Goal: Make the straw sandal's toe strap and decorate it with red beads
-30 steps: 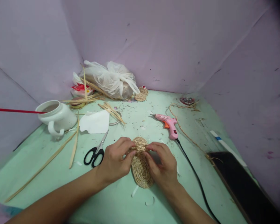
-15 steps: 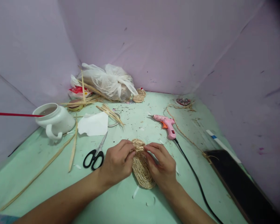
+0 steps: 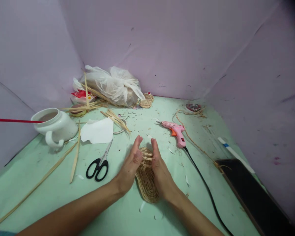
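Straw slipper (image 3: 146, 183) sits squeezed between left hand (image 3: 129, 167) and right hand (image 3: 160, 170), grips flat and unclenched; uneven pressure could buckle its strap (image 3: 147, 154).

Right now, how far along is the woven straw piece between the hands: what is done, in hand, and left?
Done: the oval straw sole is fully coiled, with a band across its far end. In hand: the left hand and right hand, fingers straight, press the band's two sides. Left, probably: fixing and trimming; the glue gun and scissors lie aside, untouched.
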Demonstrator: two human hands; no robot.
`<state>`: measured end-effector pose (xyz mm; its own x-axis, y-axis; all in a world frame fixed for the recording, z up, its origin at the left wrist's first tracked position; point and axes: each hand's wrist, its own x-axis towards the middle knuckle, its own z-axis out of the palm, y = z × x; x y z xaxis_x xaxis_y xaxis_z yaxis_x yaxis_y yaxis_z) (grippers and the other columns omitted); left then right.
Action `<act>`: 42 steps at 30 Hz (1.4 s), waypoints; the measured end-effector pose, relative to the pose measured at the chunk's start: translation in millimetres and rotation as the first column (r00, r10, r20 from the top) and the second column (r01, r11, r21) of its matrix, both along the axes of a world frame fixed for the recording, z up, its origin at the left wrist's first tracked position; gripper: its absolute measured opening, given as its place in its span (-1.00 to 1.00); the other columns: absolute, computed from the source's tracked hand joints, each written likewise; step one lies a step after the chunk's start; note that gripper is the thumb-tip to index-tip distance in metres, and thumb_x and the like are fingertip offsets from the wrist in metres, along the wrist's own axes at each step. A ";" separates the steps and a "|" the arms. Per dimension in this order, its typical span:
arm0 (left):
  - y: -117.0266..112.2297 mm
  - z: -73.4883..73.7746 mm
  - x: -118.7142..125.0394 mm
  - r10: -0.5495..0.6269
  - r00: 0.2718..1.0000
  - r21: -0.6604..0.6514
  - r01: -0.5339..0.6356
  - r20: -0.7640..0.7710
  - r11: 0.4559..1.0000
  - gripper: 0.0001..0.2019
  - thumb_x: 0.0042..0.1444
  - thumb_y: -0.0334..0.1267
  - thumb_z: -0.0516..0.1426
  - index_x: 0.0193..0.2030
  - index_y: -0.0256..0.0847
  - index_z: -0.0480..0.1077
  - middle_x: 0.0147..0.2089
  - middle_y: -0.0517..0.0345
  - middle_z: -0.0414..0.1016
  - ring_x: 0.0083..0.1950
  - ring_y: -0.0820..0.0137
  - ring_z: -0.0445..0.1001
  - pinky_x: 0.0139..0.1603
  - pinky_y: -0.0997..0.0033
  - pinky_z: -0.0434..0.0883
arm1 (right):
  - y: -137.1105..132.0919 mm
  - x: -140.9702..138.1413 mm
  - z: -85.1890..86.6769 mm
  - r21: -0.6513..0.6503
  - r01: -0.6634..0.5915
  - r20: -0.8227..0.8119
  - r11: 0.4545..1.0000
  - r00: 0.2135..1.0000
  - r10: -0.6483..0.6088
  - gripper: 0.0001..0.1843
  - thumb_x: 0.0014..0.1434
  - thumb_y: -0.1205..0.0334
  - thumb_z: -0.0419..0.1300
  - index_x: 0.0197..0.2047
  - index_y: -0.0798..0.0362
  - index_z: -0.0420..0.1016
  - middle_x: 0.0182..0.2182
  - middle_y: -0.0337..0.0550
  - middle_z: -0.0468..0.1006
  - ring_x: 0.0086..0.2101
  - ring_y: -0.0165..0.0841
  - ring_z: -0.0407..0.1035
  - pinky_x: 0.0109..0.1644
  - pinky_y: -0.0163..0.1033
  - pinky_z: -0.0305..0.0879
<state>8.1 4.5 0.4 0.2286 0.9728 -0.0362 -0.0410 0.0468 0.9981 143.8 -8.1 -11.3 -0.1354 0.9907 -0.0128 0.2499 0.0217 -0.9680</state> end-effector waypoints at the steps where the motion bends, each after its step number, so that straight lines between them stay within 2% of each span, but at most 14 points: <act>1: 0.6 1.8 2.8 -0.022 0.999 0.002 0.022 -0.035 1.000 -0.41 0.24 0.02 -0.17 0.35 -0.09 -0.21 0.40 0.16 -0.17 0.39 0.30 -0.23 0.36 0.16 -0.18 | -0.7 -1.8 1.0 -0.026 0.001 0.011 1.000 1.000 -0.001 -0.29 0.24 -0.17 -0.25 0.34 -0.10 -0.36 0.34 -0.34 -0.33 0.29 -0.30 -0.44 0.32 0.04 -0.43; 7: 14.7 5.8 20.2 -0.131 0.982 0.052 0.139 -0.134 0.989 -0.40 0.22 0.07 -0.19 0.33 -0.14 -0.11 0.39 0.14 -0.12 0.39 0.29 -0.19 0.36 0.17 -0.19 | -0.4 1.2 -1.7 -0.114 0.146 -0.047 0.983 0.987 -0.152 -0.24 0.18 -0.23 -0.16 0.34 -0.07 -0.23 0.34 -0.30 -0.26 0.29 -0.28 -0.40 0.32 -0.01 -0.41; 9: 18.8 4.5 21.1 -0.054 0.996 0.042 0.058 -0.076 0.997 -0.43 0.23 0.05 -0.18 0.31 -0.17 -0.02 0.36 0.08 -0.01 0.36 0.29 -0.08 0.34 0.18 -0.11 | 2.9 7.6 -2.3 -0.116 0.214 -0.118 0.970 0.967 -0.228 -0.27 0.20 -0.22 -0.19 0.33 -0.02 -0.11 0.33 -0.21 -0.14 0.29 -0.25 -0.28 0.32 -0.01 -0.33; 11: 20.1 4.5 17.1 0.093 0.995 0.057 -0.090 -0.047 0.994 -0.51 0.23 -0.01 -0.12 0.22 -0.19 0.15 0.27 0.02 0.19 0.29 0.26 0.10 0.30 0.17 0.02 | 6.5 16.3 -1.0 -0.100 0.297 -0.188 0.950 0.932 -0.311 -0.34 0.22 -0.18 -0.18 0.27 0.00 0.06 0.29 -0.12 0.03 0.25 -0.22 -0.09 0.29 0.01 -0.17; 13: 19.2 6.6 10.0 0.226 0.968 0.148 -0.209 -0.106 0.967 -0.65 0.19 -0.09 -0.01 0.01 -0.21 0.36 0.08 0.01 0.38 0.16 0.23 0.27 0.22 0.16 0.15 | 9.7 25.6 2.1 -0.039 0.367 -0.206 0.929 0.907 -0.367 -0.45 0.18 -0.13 -0.04 0.12 0.02 0.29 0.16 -0.04 0.27 0.14 -0.17 0.14 0.21 0.01 0.01; 15: 16.9 10.6 3.7 0.296 0.941 0.276 -0.244 -0.162 0.930 -0.80 0.13 -0.18 0.07 -0.22 -0.21 0.44 -0.09 0.02 0.45 0.04 0.23 0.35 0.11 0.16 0.25 | 12.0 33.0 6.5 0.025 0.387 -0.187 0.922 0.908 -0.376 -0.60 0.11 -0.04 0.11 -0.10 0.05 0.44 -0.07 -0.02 0.48 -0.05 -0.18 0.33 0.05 -0.02 0.21; 17: 14.6 15.4 0.8 0.300 0.932 0.393 -0.203 -0.203 0.897 -0.88 0.09 -0.27 0.10 -0.32 -0.20 0.45 -0.15 0.02 0.44 -0.02 0.25 0.37 0.04 0.16 0.30 | 12.8 37.0 11.9 0.038 0.361 -0.177 0.932 0.920 -0.349 -0.70 0.06 0.03 0.18 -0.24 0.06 0.49 -0.31 -0.08 0.54 -0.27 -0.24 0.41 -0.16 -0.10 0.33; 19: 12.6 20.1 0.8 0.270 0.930 0.502 -0.115 -0.250 0.857 -0.92 0.06 -0.34 0.12 -0.33 -0.19 0.45 -0.13 0.01 0.42 -0.01 0.24 0.36 0.02 0.14 0.32 | 11.8 38.0 17.7 0.078 0.309 -0.157 0.948 0.943 -0.294 -0.76 0.04 0.08 0.19 -0.28 0.05 0.48 -0.37 -0.11 0.52 -0.38 -0.29 0.39 -0.28 -0.15 0.33; 23: 11.0 25.4 0.5 0.193 0.893 0.687 0.160 -0.406 0.709 -0.85 -0.05 -0.45 0.15 -0.30 -0.20 0.41 -0.02 -0.05 0.35 0.12 0.15 0.23 0.12 0.01 0.23 | 6.9 37.4 26.0 0.340 0.078 0.065 0.937 0.992 -0.106 -0.72 -0.13 0.19 0.34 -0.31 0.01 0.40 -0.07 -0.04 0.40 -0.09 -0.18 0.31 -0.06 -0.07 0.27; 26: 13.7 24.0 -2.0 0.186 0.841 0.715 0.291 -0.508 0.636 -0.81 -0.05 -0.51 0.12 -0.28 -0.23 0.38 0.08 -0.12 0.26 0.18 0.11 0.16 0.15 -0.04 0.18 | 6.1 36.9 25.5 0.444 -0.022 0.209 0.896 0.975 -0.080 -0.78 -0.09 0.30 0.32 -0.36 0.01 0.37 -0.10 -0.06 0.37 -0.03 -0.18 0.26 0.01 -0.04 0.22; 29: 19.5 19.6 -2.7 0.225 0.832 0.732 0.279 -0.508 0.622 -0.78 -0.01 -0.53 0.10 -0.22 -0.23 0.36 0.06 -0.13 0.30 0.13 0.15 0.23 0.10 0.01 0.25 | 9.2 36.1 21.7 0.503 0.052 0.178 0.863 0.971 -0.162 -0.86 0.00 0.39 0.23 -0.37 0.01 0.36 -0.22 -0.12 0.41 -0.15 -0.25 0.32 -0.07 -0.07 0.27; 33: 26.6 15.2 0.2 0.249 0.871 0.773 0.203 -0.423 0.601 -0.80 0.02 -0.50 0.11 -0.22 -0.19 0.38 -0.17 -0.01 0.46 -0.04 0.23 0.38 0.00 0.07 0.35 | 14.0 35.0 17.9 0.570 0.060 0.171 0.820 0.967 -0.190 -0.86 0.06 0.38 0.19 -0.28 -0.01 0.42 -0.32 -0.15 0.47 -0.26 -0.29 0.37 -0.18 -0.10 0.32; 38: 29.3 14.2 4.3 0.288 0.885 0.794 0.134 -0.365 0.593 -0.84 0.04 -0.48 0.11 -0.27 -0.16 0.42 -0.29 0.08 0.52 -0.18 0.29 0.44 -0.10 0.12 0.39 | 15.0 33.3 15.8 0.645 0.061 0.207 0.762 0.946 -0.250 -0.83 0.05 0.40 0.19 -0.26 -0.02 0.47 -0.31 -0.13 0.51 -0.27 -0.29 0.40 -0.19 -0.09 0.35; 42: 29.0 14.2 4.8 0.309 0.867 0.793 0.147 -0.391 0.591 -0.83 0.04 -0.48 0.10 -0.25 -0.18 0.42 -0.27 0.06 0.52 -0.17 0.28 0.44 -0.11 0.15 0.39 | 15.0 32.1 14.9 0.640 0.061 0.214 0.766 0.943 -0.253 -0.82 0.04 0.38 0.20 -0.25 -0.01 0.47 -0.28 -0.11 0.52 -0.26 -0.28 0.41 -0.18 -0.08 0.36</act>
<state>12.8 33.4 14.6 0.3242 0.6725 0.6653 0.4469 -0.7288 0.5188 175.9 6.9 3.6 -0.0635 0.8008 0.5955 0.5528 0.5250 -0.6471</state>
